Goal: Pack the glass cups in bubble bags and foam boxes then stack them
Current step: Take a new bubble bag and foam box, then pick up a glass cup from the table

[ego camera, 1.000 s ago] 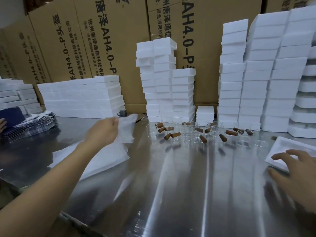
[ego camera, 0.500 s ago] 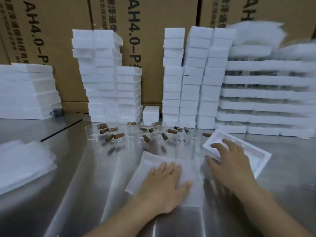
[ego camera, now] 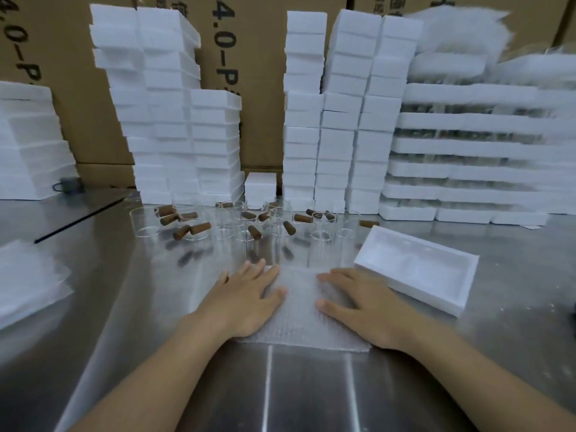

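Presently your left hand (ego camera: 246, 302) and right hand (ego camera: 364, 310) both lie flat on the bubble bag (ego camera: 299, 319), which rests on the steel bench (ego camera: 156, 307) at near centre. Your fingers (ego camera: 265, 272) are straight and spread, gripping nothing. The glass cups (ego camera: 321, 241) stand just beyond the bag. An open foam box (ego camera: 420, 296) lies just right of it. Stacked foam boxes (ego camera: 336, 135) line the far side.
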